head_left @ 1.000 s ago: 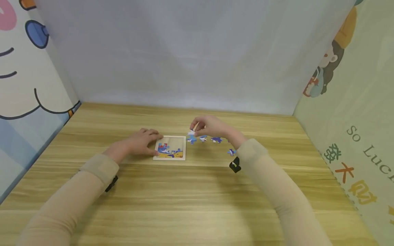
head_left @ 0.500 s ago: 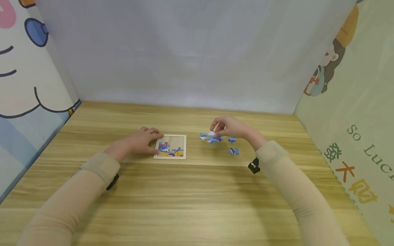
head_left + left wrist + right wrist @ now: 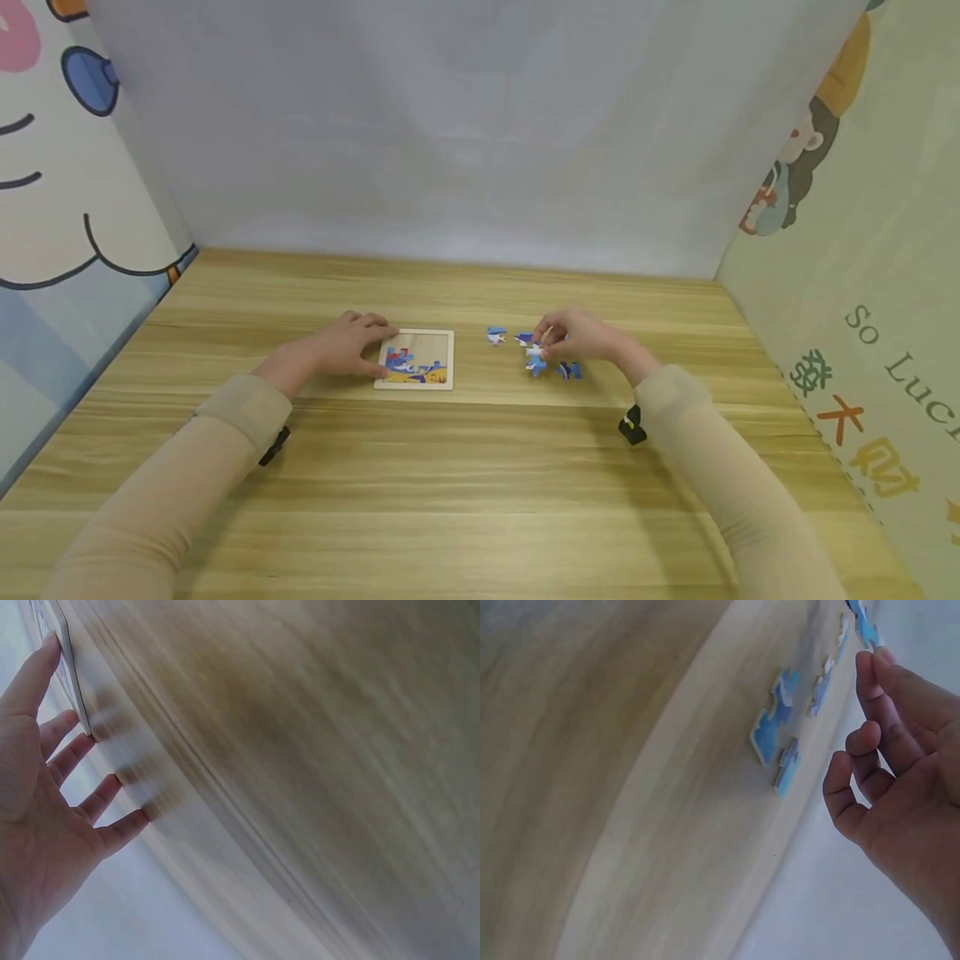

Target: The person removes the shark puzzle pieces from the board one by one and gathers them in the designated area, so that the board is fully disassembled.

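table (image 3: 465, 467): wood-grained, below the grip
puzzle tray (image 3: 425, 345): touching left hand (image 3: 345, 343)
loose pieces (image 3: 496, 335): near pinching right hand (image 3: 581, 333)

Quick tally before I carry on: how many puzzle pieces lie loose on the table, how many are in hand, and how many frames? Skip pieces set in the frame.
Loose puzzle pieces on the table: 4
Puzzle piece in the right hand: 1
Puzzle frame: 1
Total: 6

Gap betw. frame (image 3: 451, 360) & loose pcs (image 3: 496, 335), L hand (image 3: 345, 345) blocks frame's L edge, R hand (image 3: 581, 335) by pcs
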The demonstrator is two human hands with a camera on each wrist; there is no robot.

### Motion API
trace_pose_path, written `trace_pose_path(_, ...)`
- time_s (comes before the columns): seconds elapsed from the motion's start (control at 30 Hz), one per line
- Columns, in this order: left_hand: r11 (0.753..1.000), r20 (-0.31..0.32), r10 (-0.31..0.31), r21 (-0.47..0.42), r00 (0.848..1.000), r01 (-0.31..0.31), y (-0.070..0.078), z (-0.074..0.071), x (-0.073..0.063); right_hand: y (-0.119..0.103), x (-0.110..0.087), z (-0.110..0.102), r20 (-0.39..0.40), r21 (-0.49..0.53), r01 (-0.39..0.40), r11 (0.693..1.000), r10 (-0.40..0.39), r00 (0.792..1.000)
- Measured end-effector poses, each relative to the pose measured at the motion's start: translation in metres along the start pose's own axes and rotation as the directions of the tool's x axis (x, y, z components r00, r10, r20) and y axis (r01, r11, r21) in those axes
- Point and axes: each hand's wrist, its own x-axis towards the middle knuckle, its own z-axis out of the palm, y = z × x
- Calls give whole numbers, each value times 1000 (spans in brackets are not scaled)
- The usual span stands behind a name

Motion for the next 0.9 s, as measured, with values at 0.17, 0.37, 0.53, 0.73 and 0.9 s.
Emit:
trace_pose_path(0.17,1000,-2,-2,-9,1000,2,-1,0,0,6,1,6,1,21,10,1000,-10,1000)
trace_pose_path(0.37,1000,-2,-3,-18,1000,3,-1,0,-1,13,4,13,10,-18,-8,1000,9,1000)
trace_pose_path(0.53,1000,-5,-7,-20,1000,6,0,-1,-2,16,6,15,9,-46,-22,999,23,1000)
trace_pose_path(0.73,1000,-13,0,-19,1000,-1,1,0,-3,18,9,16,-6,-72,-26,997,25,1000)
trace_pose_path(0.9,1000,-17,0,-30,1000,-1,2,-1,-4,14,9,14,-11,-71,-13,997,12,1000)
